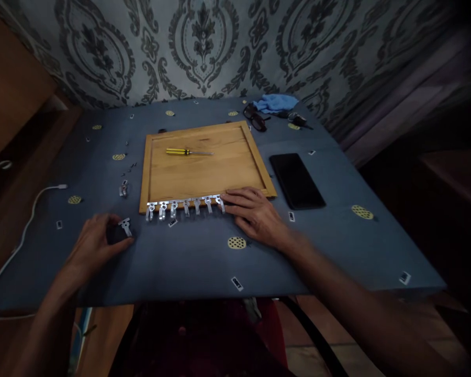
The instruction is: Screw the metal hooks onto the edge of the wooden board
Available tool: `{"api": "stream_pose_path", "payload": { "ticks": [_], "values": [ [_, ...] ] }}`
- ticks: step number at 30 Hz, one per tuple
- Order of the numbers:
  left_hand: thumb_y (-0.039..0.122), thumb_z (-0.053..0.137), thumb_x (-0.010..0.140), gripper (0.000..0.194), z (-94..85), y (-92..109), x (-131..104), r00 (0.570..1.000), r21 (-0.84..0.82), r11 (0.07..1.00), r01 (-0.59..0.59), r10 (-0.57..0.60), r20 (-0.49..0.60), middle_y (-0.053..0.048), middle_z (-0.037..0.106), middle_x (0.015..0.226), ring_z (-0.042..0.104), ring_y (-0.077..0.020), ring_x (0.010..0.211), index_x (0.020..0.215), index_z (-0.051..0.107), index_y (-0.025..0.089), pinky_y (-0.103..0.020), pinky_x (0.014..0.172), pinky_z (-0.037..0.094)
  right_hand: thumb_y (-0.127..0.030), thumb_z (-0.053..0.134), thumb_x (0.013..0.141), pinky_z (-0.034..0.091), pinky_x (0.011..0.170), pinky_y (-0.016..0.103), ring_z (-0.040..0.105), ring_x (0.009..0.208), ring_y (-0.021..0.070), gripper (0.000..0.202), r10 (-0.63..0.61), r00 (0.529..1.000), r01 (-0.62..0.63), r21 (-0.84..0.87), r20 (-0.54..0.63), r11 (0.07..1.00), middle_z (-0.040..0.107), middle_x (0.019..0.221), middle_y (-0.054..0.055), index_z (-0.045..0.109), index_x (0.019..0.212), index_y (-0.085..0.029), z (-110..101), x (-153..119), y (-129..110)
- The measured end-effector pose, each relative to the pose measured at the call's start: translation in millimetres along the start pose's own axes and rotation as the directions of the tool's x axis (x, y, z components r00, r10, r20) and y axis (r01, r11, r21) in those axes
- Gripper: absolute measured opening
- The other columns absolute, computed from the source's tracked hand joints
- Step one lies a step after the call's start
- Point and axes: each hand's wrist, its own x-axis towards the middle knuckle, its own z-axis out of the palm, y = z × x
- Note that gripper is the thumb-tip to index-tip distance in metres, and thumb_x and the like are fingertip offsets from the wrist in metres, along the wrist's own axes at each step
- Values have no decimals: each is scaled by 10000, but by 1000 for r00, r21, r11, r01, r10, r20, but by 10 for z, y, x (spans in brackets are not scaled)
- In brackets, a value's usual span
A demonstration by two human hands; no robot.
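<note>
My left hand (96, 238) is at the left of the table, thumb and fingers curved around a small silver metal hook (126, 226) that spans between their tips. My right hand (257, 214) lies with outstretched fingers on the near right edge of a wooden framed board (200, 175). Its fingertips touch or nearly touch the last of several metal hooks (197, 205) lined up along that near edge. On the board rests a screwdriver (178, 152) with a yellow and black handle. One more loose metal hook (123, 188) lies left of the board.
Several small screws (129, 170) are scattered left of the board. A black phone or tablet (297, 180) lies to its right. Sunglasses (256, 118), a blue cloth (275, 103) and keys (296, 119) are at the back. A white cable (31, 220) runs down the left side.
</note>
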Motion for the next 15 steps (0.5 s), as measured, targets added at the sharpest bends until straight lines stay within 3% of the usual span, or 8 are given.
{"api": "stream_pose_path", "payload": {
  "ticks": [5,9,15],
  "values": [
    [636,668,655,500,-14,176,-35,1000,-35,999,21,-20,21,-105,675,994,624,-371,978,970,601,254,-552,907,493,-107,526,932,514,1048,536,635,1293,277,345,-16,1000,15,-16,-19,1000,732,1343,68,754,1162,-227,10,3,10],
    [598,693,660,531,4,396,-178,993,-141,984,109,-102,54,-54,676,983,654,-301,942,1031,557,243,-456,858,523,-110,557,922,516,1034,560,634,1297,297,362,-20,999,20,16,-27,1000,727,1351,76,756,1193,-244,17,-7,17],
    [341,729,699,457,132,600,-313,992,-363,926,102,-69,102,12,636,879,616,-168,797,1086,513,229,-337,789,514,-154,571,927,520,1031,585,653,1287,323,346,30,1000,-30,24,7,999,723,1358,34,771,1166,-304,46,-8,47]
  ]
}}
